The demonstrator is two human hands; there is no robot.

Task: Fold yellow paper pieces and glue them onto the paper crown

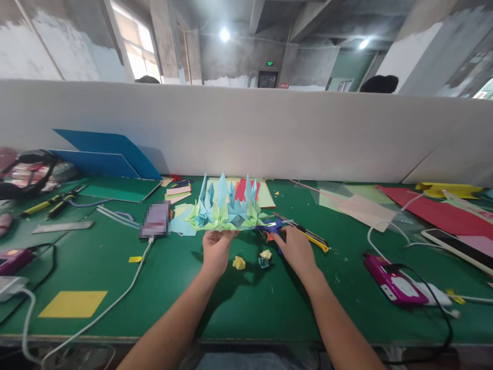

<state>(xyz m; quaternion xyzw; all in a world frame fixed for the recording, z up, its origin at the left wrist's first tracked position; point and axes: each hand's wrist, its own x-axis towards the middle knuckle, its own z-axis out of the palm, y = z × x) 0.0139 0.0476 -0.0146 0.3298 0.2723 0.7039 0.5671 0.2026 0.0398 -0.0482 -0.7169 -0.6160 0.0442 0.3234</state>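
Around the green worktop (pixel 239 313), raw concrete and patchy white plaster, partly hidden behind a pale partition (pixel 269 128). Just above the middle of the worktop, a folded-paper piece (pixel 222 194) in blue and light green, spikes upright, long axis running left to right. Held from below at its near edge in the left grip (pixel 216 250), thumb close against the underside, fingers mostly out of sight. In the right grip (pixel 295 247), wrapped snugly around the handle, a blue glue gun (pixel 274 225) with an orange trigger. Key relation: paper piece straight ahead of the left grip and to the left of the right grip, with the glue gun right beside its right end; contact between tool and paper impossible to tell. Nearer of the two to the paper: the left grip. Below, on the worktop between the forearms, a yellow paper bit (pixel 239 263) and a blue paper bit (pixel 264 262), untouched. On the far wall, a green lit sign (pixel 270 63) and a red sign (pixel 284 85), both too small to read. On the phone (pixel 155 219), a pixelated screen. No legible brand anywhere.
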